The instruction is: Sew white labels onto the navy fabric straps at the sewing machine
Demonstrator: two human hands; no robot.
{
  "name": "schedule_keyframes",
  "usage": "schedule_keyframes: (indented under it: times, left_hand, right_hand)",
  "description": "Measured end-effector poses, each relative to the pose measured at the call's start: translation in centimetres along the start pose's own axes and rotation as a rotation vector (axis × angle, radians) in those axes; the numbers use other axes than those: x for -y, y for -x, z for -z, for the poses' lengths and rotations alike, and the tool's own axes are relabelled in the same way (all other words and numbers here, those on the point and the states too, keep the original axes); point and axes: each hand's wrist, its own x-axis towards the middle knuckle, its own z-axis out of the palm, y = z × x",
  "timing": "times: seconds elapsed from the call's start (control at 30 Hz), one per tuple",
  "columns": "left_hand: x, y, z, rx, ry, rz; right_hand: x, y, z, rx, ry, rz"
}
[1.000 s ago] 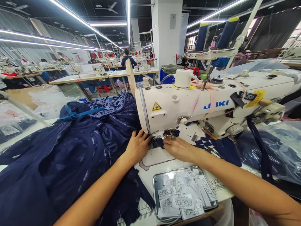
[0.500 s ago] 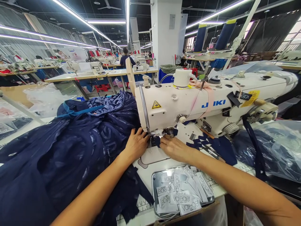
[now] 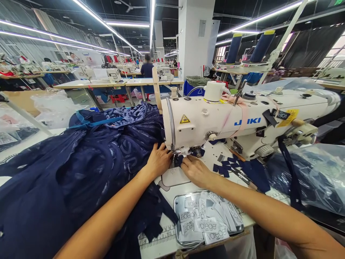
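Note:
A white sewing machine (image 3: pixel 215 118) marked JUKI stands over the work. My left hand (image 3: pixel 159 160) is at the left of its needle area, fingers bent onto the edge of a large heap of navy garments (image 3: pixel 107 158). On the other side of the presser foot, my right hand (image 3: pixel 196 171) is closed, its fingertips pinching a small piece of navy fabric (image 3: pixel 178 160) under the machine head. The machine head and my fingers hide the stitching spot. In front of my right forearm lies a metal tray (image 3: pixel 176 216) with several white labels (image 3: pixel 207 225) printed "valege".
Navy scraps (image 3: pixel 225 167) and dark-bladed scissors (image 3: pixel 244 177) lie right of my right hand. A clear plastic bag (image 3: pixel 320 172) with navy contents sits at the far right. Two navy thread cones (image 3: pixel 261 46) stand behind. Another person (image 3: pixel 147 68) sits further back.
The view has shifted slightly, so the machine appears a little further right and lower. Both hands stay by the needle area, with the right fingertips slightly closer to the presser foot.

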Motion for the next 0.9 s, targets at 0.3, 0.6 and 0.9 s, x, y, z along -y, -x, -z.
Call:
schedule_keyframes:
  times: [0.3,0.6,0.9]
  left_hand:
    - [0.0,0.0,0.0,0.001,-0.021,0.017]
    - [-0.2,0.7,1.6,0.115,0.092,0.038]
    - [3.3,9.6,8.5,-0.076,-0.161,0.254]
  right_hand:
    - [-1.9,0.2,0.5,-0.012,0.011,0.019]
    - [-4.9,1.2,-0.1,-0.096,-0.01,0.055]
    - [-3.8,1.9,-0.6,-0.2,0.0,0.061]
